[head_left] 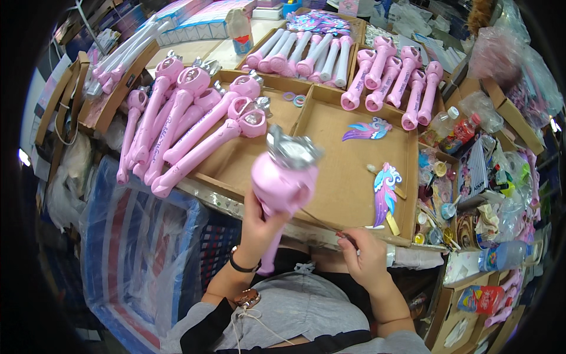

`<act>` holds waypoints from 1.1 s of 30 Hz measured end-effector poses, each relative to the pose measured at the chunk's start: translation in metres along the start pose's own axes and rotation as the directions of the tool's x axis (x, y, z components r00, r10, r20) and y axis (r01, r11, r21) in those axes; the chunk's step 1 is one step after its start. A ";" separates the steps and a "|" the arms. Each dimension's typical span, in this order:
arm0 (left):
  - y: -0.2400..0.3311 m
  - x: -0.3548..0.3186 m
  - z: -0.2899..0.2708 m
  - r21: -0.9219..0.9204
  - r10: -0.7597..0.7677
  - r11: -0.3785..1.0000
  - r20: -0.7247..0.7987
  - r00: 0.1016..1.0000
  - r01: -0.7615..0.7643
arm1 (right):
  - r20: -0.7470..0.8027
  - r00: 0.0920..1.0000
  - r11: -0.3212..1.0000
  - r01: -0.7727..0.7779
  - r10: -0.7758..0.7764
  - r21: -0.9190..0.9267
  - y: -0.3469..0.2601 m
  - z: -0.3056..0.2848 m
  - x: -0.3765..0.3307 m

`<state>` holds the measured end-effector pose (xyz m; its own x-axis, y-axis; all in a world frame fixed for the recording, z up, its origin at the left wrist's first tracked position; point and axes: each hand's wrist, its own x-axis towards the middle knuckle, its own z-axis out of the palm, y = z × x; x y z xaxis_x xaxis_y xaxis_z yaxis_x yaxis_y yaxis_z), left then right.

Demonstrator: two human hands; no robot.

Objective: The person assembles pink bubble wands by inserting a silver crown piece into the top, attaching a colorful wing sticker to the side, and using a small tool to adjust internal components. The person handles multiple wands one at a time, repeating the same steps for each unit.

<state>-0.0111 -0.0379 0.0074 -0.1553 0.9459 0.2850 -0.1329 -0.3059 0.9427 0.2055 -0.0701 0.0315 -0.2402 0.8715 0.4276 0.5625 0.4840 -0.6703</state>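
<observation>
My left hand (259, 227) is closed round the neck of a pink toy wand (278, 187), just under its bulbous head. A silver crown (292, 148) tops the head, slightly blurred, and the pink handle hangs down behind my wrist. Between the fingers of my right hand (368, 258) is a thin brush-like tool (324, 223). Its tip points left and reaches the lower right side of the wand's head; whether it touches, I cannot tell. Ahead of my hands stands a shallow cardboard tray (330, 171) holding two blue, pink and purple wing-shaped pieces (386, 194) (368, 128).
Several crowned pink wands (177, 118) lie at the left. Wands without crowns (389, 76) and white-handled ones (300, 53) are at the back. Paint pots (448, 211) and bottles (463, 133) crowd the right. A blue plastic-lined crate (138, 248) stands left of me.
</observation>
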 end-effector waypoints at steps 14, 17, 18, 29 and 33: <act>0.006 0.015 -0.006 -0.430 -0.394 0.795 0.172 0.903 0.429 | -0.112 0.992 0.998 0.065 -0.063 0.012 -0.012 0.010 0.018; 0.010 0.012 -0.004 -0.409 -0.400 0.804 0.165 0.902 0.431 | -0.096 0.992 0.996 0.086 -0.087 -0.019 -0.012 0.007 0.021; 0.012 0.012 -0.003 -0.373 -0.392 0.825 0.164 0.905 0.424 | -0.088 0.991 0.994 0.102 -0.105 -0.037 -0.012 0.006 0.023; 0.018 0.006 0.004 0.082 -0.165 0.986 0.288 0.943 0.147 | 0.078 0.977 0.923 -0.215 0.201 0.318 -0.002 -0.009 0.023; 0.021 0.005 0.011 0.149 -0.151 0.982 0.274 0.950 0.113 | 0.085 0.982 0.947 -0.183 0.166 0.266 0.006 -0.006 0.024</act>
<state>-0.0041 -0.0382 0.0302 0.1411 0.9743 0.1757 -0.0027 -0.1771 0.9842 0.2079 -0.0471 0.0413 -0.2096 0.9434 0.2572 0.3662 0.3196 -0.8739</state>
